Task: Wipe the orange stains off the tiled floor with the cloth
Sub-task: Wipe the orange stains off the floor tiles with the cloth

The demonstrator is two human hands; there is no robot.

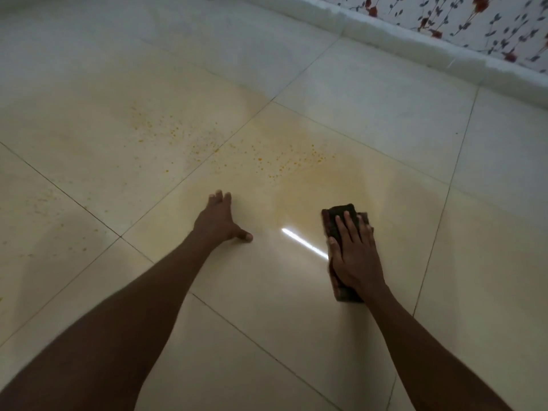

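Note:
Orange stains (261, 158) speckle the cream tiled floor (296, 336) in a band across the middle, with fainter specks (44, 203) at the left. A smeared orange haze (320, 179) lies just beyond the cloth. The dark folded cloth (341, 213) lies flat on the floor at the right. My right hand (354, 256) presses palm-down on the cloth, fingers spread over it. My left hand (221, 218) rests flat on the bare tile to the left, fingers apart, holding nothing.
A white skirting edge (415, 46) runs along the back right, under a wall with a red-and-grey flower pattern (474, 22). A bright light reflection (302, 244) streaks the tile between my hands.

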